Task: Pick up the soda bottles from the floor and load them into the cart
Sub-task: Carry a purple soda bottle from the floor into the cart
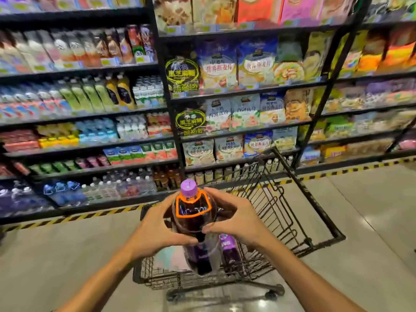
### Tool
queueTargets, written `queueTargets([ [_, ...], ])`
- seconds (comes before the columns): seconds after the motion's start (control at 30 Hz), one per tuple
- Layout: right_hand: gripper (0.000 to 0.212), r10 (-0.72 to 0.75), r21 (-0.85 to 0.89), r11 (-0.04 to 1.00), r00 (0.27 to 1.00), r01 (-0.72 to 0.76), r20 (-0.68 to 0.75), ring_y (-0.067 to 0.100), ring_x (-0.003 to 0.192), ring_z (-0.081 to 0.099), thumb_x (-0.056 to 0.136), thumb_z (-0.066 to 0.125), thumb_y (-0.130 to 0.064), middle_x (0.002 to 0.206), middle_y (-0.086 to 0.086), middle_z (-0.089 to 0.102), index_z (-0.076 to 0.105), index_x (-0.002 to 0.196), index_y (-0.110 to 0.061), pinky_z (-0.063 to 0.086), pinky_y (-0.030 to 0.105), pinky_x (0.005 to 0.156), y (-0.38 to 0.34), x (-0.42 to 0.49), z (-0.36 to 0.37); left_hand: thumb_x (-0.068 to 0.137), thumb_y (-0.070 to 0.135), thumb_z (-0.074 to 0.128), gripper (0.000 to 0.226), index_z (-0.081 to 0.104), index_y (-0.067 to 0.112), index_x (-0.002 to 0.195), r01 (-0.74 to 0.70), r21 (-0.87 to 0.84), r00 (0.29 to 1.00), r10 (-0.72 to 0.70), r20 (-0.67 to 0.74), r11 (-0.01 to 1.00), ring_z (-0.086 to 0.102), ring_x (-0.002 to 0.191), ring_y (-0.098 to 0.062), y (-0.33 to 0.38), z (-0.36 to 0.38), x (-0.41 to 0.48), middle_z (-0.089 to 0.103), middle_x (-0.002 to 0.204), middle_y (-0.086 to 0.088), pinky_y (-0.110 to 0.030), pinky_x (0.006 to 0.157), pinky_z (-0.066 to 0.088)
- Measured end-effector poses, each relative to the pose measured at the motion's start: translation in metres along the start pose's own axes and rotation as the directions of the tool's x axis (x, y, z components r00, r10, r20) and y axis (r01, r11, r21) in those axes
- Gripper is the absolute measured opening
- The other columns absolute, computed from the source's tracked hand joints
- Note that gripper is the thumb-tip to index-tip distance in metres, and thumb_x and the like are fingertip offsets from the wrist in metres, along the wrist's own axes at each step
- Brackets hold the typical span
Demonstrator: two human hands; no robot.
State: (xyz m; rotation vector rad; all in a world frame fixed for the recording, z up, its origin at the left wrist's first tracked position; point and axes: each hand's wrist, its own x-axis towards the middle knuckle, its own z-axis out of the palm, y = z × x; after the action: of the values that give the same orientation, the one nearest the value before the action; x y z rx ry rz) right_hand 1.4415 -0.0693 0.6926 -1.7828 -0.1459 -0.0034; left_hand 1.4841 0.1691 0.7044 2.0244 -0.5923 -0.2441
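Head camera, looking down: a person stands at a black wire cart [308, 193] on a pale tiled floor [67, 255]. Both bare arms reach forward over the basket. Between them is a soda bottle [191, 224] of dark liquid with a purple cap [188, 188], roughly upright, cap toward the shelves. An orange-outlined tag sits on its shoulder. The left grip [157, 226] curls round the bottle's left shoulder, thumb underneath and fingers over the top. The right grip [238, 219] wraps the opposite side in the same way, so both are closed on the bottle and neither is spread wide. The thumbs nearly meet on the near face of the bottle. The bottle's lower half, with a purple label, hangs down inside the basket; whether its base touches the wire bottom cannot be told. Just to the right of it, a second soda bottle [230, 255] with a purple label lies in the basket. Beyond the cart stand black store shelves [166, 86], with drinks on the left and bagged foods on the right. A yellow and black hazard strip [90, 215] runs along their foot.
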Motion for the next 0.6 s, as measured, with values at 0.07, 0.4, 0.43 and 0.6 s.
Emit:
queueTargets([
  [0.07,0.087,0.027,0.011,1.000,1.000,-0.027,-0.004,0.010,0.128,0.064,0.060,0.099,-0.015,0.134,-0.012,0.070,0.064,0.137,-0.037,0.049,0.042,0.113,0.006,0.026,-0.004,0.054,0.029,0.102,0.100,0.052,0.034,0.141,0.008,-0.020,1.000,-0.008,0.017,1.000,0.063,0.121,0.000,-0.010,-0.006,0.024,0.068,0.128,0.022,-0.028,0.103,0.051],
  [0.4,0.082,0.185,0.060,0.982,0.978,-0.180,-0.097,0.009,0.131,0.061,0.064,0.097,-0.007,0.133,-0.013,0.070,0.067,0.134,-0.038,0.048,0.048,0.114,0.048,0.109,-0.013,0.057,0.031,0.101,0.101,0.050,0.037,0.144,0.050,-0.144,0.988,-0.027,0.155,0.988,0.059,0.127,-0.003,-0.075,-0.019,0.132,0.063,0.136,0.021,-0.030,0.105,0.047],
  [0.43,0.081,0.203,0.067,0.978,0.975,-0.198,-0.093,0.008,0.129,0.063,0.066,0.095,0.001,0.131,-0.013,0.071,0.066,0.133,-0.035,0.049,0.046,0.113,0.056,0.115,-0.015,0.057,0.032,0.101,0.102,0.050,0.036,0.145,0.068,-0.161,0.985,-0.041,0.167,0.985,0.059,0.128,-0.005,-0.084,-0.016,0.141,0.062,0.137,0.019,-0.036,0.108,0.047],
  [0.6,0.081,0.318,0.114,0.943,0.948,-0.314,-0.020,0.009,0.129,0.063,0.067,0.093,0.003,0.132,-0.013,0.071,0.066,0.133,-0.036,0.051,0.040,0.110,0.111,0.139,-0.019,0.054,0.028,0.101,0.105,0.050,0.031,0.145,0.219,-0.187,0.962,-0.181,0.203,0.958,0.060,0.125,-0.004,-0.137,0.013,0.162,0.064,0.135,0.017,-0.040,0.110,0.048],
])
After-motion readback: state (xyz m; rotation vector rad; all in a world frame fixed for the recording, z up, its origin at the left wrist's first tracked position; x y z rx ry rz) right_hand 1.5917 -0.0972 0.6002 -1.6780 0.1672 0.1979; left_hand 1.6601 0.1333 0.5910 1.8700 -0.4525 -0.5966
